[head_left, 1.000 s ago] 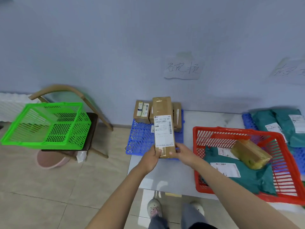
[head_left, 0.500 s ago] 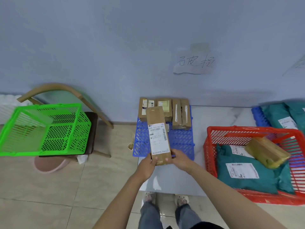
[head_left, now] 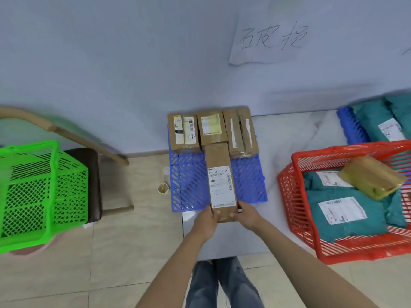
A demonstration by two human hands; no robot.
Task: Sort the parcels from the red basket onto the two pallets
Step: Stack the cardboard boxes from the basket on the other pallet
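Over the last second the long cardboard box (head_left: 220, 182) has dropped from chest height to lie lengthwise over the left blue pallet (head_left: 189, 185), far end meeting the row of cardboard parcels (head_left: 211, 130) by the wall. The left hand (head_left: 205, 222) and right hand (head_left: 245, 215) pinch its near end, fingers curled around it. Release appears due next; the red basket (head_left: 295, 196) holds green mailers (head_left: 342, 210) and one taped box (head_left: 371, 176)

parcel sorting room | blue pallet (head_left: 189, 185) | labelled boxes (head_left: 211, 130) | handwritten wall sign (head_left: 271, 41)
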